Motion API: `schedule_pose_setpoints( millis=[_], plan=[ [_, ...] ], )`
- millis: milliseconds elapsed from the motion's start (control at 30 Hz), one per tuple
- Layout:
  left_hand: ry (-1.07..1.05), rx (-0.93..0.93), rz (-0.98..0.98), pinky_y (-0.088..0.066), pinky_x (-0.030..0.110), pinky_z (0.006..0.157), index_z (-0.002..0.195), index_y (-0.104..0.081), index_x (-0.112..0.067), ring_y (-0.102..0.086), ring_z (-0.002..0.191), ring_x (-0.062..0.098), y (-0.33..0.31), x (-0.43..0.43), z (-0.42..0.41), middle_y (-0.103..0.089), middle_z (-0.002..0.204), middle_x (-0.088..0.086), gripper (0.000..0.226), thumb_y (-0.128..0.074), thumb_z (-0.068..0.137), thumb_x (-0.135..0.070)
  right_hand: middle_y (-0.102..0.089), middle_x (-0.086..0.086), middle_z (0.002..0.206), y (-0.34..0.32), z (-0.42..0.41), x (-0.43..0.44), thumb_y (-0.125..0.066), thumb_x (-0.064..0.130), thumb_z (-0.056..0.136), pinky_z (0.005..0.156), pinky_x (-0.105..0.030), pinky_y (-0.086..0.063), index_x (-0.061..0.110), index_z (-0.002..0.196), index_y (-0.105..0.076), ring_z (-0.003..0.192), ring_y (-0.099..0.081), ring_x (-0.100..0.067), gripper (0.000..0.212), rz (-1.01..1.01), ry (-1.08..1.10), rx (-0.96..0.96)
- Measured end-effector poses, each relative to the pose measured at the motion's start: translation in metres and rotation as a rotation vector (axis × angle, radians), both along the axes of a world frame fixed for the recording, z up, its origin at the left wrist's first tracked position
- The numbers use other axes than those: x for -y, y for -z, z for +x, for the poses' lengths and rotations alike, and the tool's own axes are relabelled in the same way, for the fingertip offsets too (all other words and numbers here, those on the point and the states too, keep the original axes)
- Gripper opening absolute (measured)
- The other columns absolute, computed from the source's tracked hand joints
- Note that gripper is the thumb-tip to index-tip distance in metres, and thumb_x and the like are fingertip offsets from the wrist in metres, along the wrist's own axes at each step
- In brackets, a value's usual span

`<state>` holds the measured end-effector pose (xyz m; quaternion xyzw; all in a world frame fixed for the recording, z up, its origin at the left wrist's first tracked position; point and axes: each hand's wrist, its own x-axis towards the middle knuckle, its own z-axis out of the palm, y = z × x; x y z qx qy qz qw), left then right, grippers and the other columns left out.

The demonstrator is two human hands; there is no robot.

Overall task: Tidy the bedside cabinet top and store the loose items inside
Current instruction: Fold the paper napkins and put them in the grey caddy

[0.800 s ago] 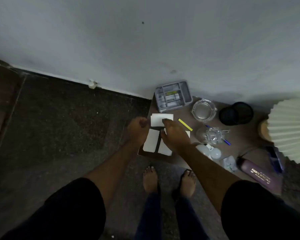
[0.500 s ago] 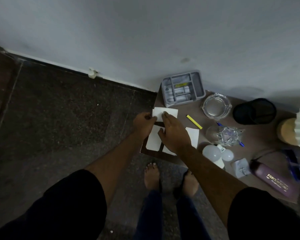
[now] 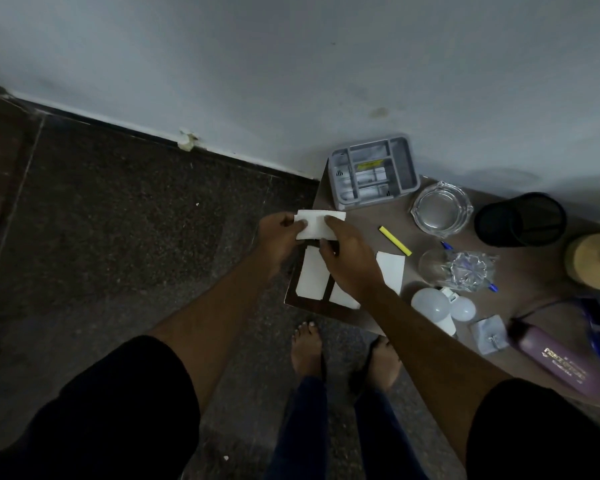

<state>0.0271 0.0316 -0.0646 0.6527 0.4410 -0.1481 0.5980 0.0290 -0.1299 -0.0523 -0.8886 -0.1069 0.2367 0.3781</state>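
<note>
A white paper card (image 3: 317, 225) is held just above the left end of the brown cabinet top (image 3: 362, 220). My left hand (image 3: 278, 239) pinches its left edge. My right hand (image 3: 349, 259) holds its right side with thumb and forefinger. Three more white cards lie flat below: one (image 3: 312, 277) under my hands, one (image 3: 342, 297) partly hidden by my right wrist, one (image 3: 392, 270) to the right. A yellow strip (image 3: 395, 240) lies beside them.
A grey divided organiser tray (image 3: 373, 171) stands at the back by the wall. To the right are a glass ashtray (image 3: 442, 207), a black mesh cup (image 3: 520, 220), a clear glass (image 3: 456, 270), two white bulbs (image 3: 430, 303), a purple bottle (image 3: 561, 362) and a lamp base (image 3: 589, 261).
Both hands have taken hold of the top white card and lifted it off the cabinet top. The camera has shifted, so the cabinet sits further right in view.
</note>
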Motion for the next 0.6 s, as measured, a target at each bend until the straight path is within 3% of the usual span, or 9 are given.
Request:
schedule_pose_setpoints(
  millis=[67,167,267,333,400,467,533,600],
  plan=[
    [-0.034,0.018,-0.05,-0.06,0.019,0.063,0.119,-0.067,0.003,-0.069,0.095,0.022,-0.002,0.0,-0.003,-0.069,0.113,0.017,0.028,-0.069,0.092,-0.006,-0.057,-0.01,0.142,-0.004,0.003,0.002,-0.061,0.023,0.099,0.106,-0.025,-0.039,0.009,0.143,-0.051,0.128,-0.054,-0.025,0.047,0.019,0.087,0.011],
    [-0.083,0.037,-0.141,-0.062,0.03,0.076,0.119,-0.066,0.005,-0.069,0.103,0.028,-0.008,0.001,-0.008,-0.068,0.12,0.022,0.028,-0.069,0.092,-0.003,-0.06,-0.01,0.134,-0.008,0.006,0.006,-0.064,0.025,0.097,0.103,-0.041,-0.052,0.007,0.136,-0.056,0.12,-0.059,-0.025,0.044,0.066,0.192,-0.007],
    [-0.121,0.048,-0.219,-0.06,0.04,0.088,0.12,-0.066,0.003,-0.069,0.111,0.033,-0.014,0.002,-0.016,-0.069,0.122,0.021,0.029,-0.068,0.093,-0.005,-0.064,-0.004,0.125,-0.014,0.004,0.01,-0.07,0.027,0.093,0.09,-0.028,-0.056,0.012,0.131,-0.059,0.109,-0.063,-0.017,0.043,0.129,0.326,-0.054],
    [-0.153,0.058,-0.26,-0.06,0.039,0.087,0.12,-0.067,0.0,-0.069,0.112,0.031,-0.019,0.005,-0.023,-0.07,0.121,0.019,0.029,-0.07,0.092,-0.007,-0.068,0.0,0.122,-0.016,0.001,0.012,-0.074,0.028,0.09,0.085,-0.019,-0.054,0.016,0.129,-0.061,0.107,-0.066,-0.014,0.043,0.183,0.416,-0.102],
    [-0.196,0.072,-0.303,-0.062,0.035,0.083,0.117,-0.069,-0.004,-0.071,0.11,0.028,-0.024,0.011,-0.029,-0.071,0.12,0.016,0.026,-0.071,0.091,-0.009,-0.072,0.0,0.119,-0.018,-0.002,0.013,-0.076,0.029,0.089,0.088,-0.028,-0.058,0.016,0.125,-0.064,0.105,-0.069,-0.016,0.041,0.284,0.525,-0.232],
    [-0.242,0.078,-0.349,-0.063,0.034,0.082,0.113,-0.071,-0.007,-0.072,0.108,0.027,-0.03,0.02,-0.034,-0.072,0.119,0.015,0.022,-0.072,0.091,-0.009,-0.077,0.002,0.101,-0.021,-0.006,0.015,-0.078,0.029,0.088,0.084,-0.039,-0.061,0.02,0.11,-0.07,0.094,-0.074,-0.017,0.025,0.385,0.631,-0.377],
    [-0.255,0.072,-0.386,-0.061,0.039,0.089,0.116,-0.069,-0.005,-0.07,0.111,0.03,-0.037,0.03,-0.037,-0.07,0.121,0.016,0.025,-0.072,0.091,-0.009,-0.077,0.001,0.083,-0.028,-0.008,0.019,-0.079,0.027,0.087,0.076,-0.035,-0.061,0.016,0.09,-0.07,0.08,-0.075,-0.014,0.014,0.468,0.696,-0.445],
    [-0.241,0.078,-0.418,-0.06,0.042,0.093,0.118,-0.067,-0.001,-0.071,0.111,0.032,-0.044,0.04,-0.039,-0.07,0.122,0.019,0.028,-0.07,0.091,-0.008,-0.075,-0.006,0.079,-0.037,-0.006,0.024,-0.078,0.022,0.088,0.071,-0.03,-0.059,0.001,0.084,-0.066,0.075,-0.074,-0.015,0.025,0.502,0.717,-0.436]
  ],
)
